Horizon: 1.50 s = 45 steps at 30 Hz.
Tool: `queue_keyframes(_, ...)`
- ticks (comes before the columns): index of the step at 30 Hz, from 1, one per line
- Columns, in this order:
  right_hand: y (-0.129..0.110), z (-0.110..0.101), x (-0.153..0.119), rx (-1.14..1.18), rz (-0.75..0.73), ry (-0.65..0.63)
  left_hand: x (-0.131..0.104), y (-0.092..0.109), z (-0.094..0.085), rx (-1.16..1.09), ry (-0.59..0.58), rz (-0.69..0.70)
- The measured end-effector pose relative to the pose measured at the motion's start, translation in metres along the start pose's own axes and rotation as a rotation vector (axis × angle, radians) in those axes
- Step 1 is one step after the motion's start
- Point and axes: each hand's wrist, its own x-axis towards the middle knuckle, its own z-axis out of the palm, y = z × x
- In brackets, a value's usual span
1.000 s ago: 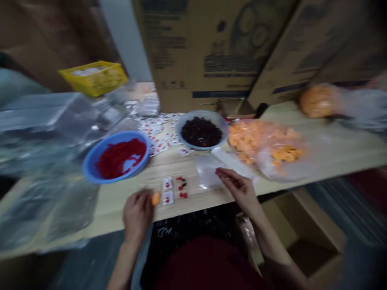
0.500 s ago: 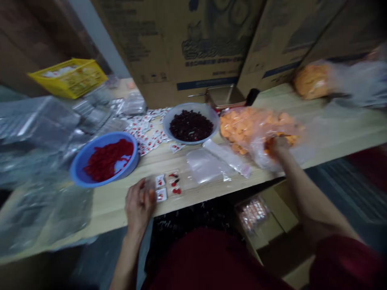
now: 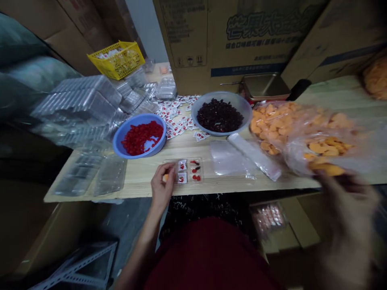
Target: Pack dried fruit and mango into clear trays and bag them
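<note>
My left hand (image 3: 163, 183) is at the left end of a clear plastic tray (image 3: 198, 161), its fingers curled over that end. A small orange piece (image 3: 165, 177) shows by its thumb; whether it is held or lies in the tray I cannot tell. In the tray's other compartments are white printed sachets (image 3: 182, 165) and red and dark dried pieces (image 3: 196, 177). My right hand (image 3: 347, 193), smeared by motion, pinches orange dried slices (image 3: 328, 167) at the mouth of a clear bag (image 3: 294, 155) full of such slices.
A blue bowl (image 3: 116, 147) holds red dried pieces, and a pale bowl (image 3: 248, 114) dark ones. Loose sachets (image 3: 172, 117) lie behind them. Stacked clear trays (image 3: 78, 96) and a yellow basket (image 3: 121, 66) stand left. Flat plastic bags (image 3: 225, 157) lie mid-table; cartons (image 3: 187, 48) line the back.
My right hand has come out of the bag towards me with orange slices in its fingers. My left hand stays at the tray's left end. The whole view has shifted.
</note>
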Motion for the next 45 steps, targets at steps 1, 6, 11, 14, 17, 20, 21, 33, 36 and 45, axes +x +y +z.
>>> queue_keyframes(1, -0.006, 0.028, -0.026, 0.057, 0.063, -0.057, 0.001, 0.006, 0.004, -0.095, -0.059, -0.049)
queue_keyframes(6, -0.017, 0.19, -0.134, 0.386, 0.276, -0.897, 0.021, 0.016, 0.006, -0.506, -0.347, -0.239)
queue_keyframes(11, -0.003, 0.288, -0.187, 0.384, 0.202, -1.254, 0.044, -0.028, -0.025, -0.49, -0.235, -0.295)
queue_keyframes(14, 0.01, 0.311, -0.193, 0.186, -0.016, -1.264, 0.045, -0.056, -0.034, -0.324, -0.153, -0.264)
queue_keyframes(17, 0.017, 0.317, -0.196, -0.044, -0.288, -1.225, 0.039, -0.071, -0.034, 0.008, -0.116, -0.169)
queue_keyframes(20, 0.015, 0.315, -0.202, -0.255, -0.544, -1.219, 0.031, -0.072, -0.03, 0.327, -0.086, -0.03)
queue_keyframes(21, 0.013, 0.313, -0.203, -0.324, -0.608, -1.225, 0.028, -0.071, -0.03, 0.403, -0.079, 0.001)
queue_keyframes(33, 0.001, 0.288, -0.209, -0.438, -0.703, -1.219, 0.008, -0.056, -0.024, 0.539, -0.171, 0.175)
queue_keyframes(36, -0.006, 0.278, -0.204, -0.037, -0.196, -1.183, -0.003, -0.03, -0.015, 0.437, -0.127, 0.218)
queue_keyframes(45, -0.032, 0.224, -0.168, 0.316, 0.433, -1.239, 0.002, -0.037, -0.048, 0.467, 0.007, 0.106)
